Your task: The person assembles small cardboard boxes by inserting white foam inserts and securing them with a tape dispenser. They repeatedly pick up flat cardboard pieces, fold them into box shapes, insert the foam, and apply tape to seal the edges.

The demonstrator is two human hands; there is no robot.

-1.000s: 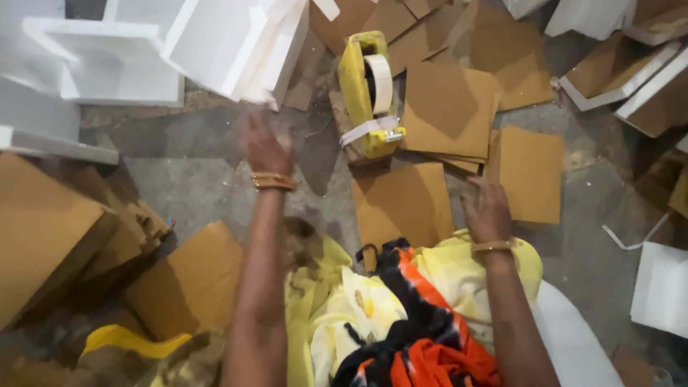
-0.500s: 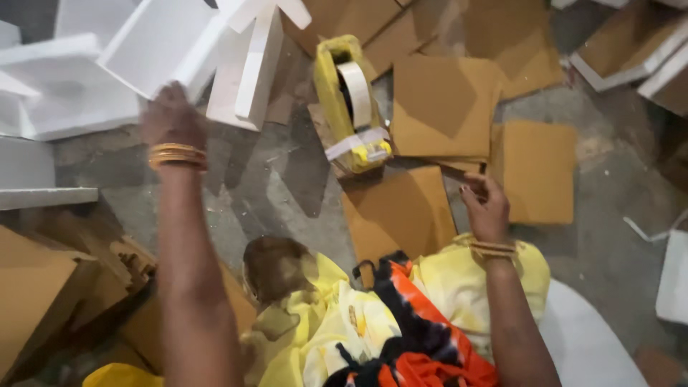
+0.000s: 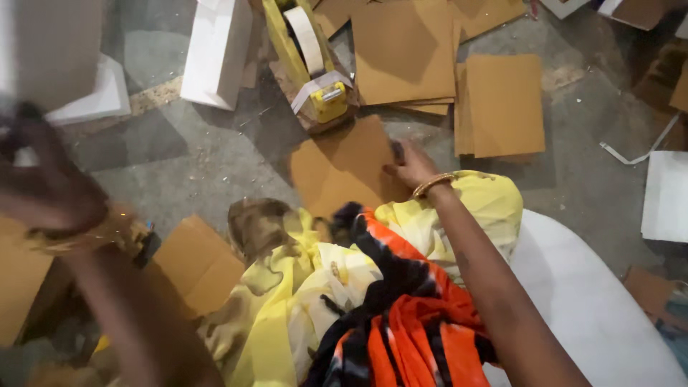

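My left hand (image 3: 54,197) is blurred at the left edge, wearing gold bangles. Its fingers close on the lower edge of a large white foam piece (image 3: 46,54). My right hand (image 3: 410,165), also with a bangle, rests on the floor ahead of my knees. Its fingers curl on the right edge of a brown cardboard sheet (image 3: 344,168). Just beyond that sheet stands a yellow tape dispenser (image 3: 315,68) with a roll of pale tape. My yellow, orange and black clothing (image 3: 358,301) fills the lower middle.
Stacks of brown cardboard sheets (image 3: 408,57) (image 3: 502,107) lie past my right hand. A white foam block (image 3: 215,50) lies left of the dispenser and a white panel (image 3: 666,197) at the right edge. More cardboard (image 3: 197,261) lies near my left knee. The floor is grey concrete.
My left hand has pulled back from the white foam pile toward the left edge, bringing a white piece with it. The view has tilted down. My right hand stays on the cardboard sheet.
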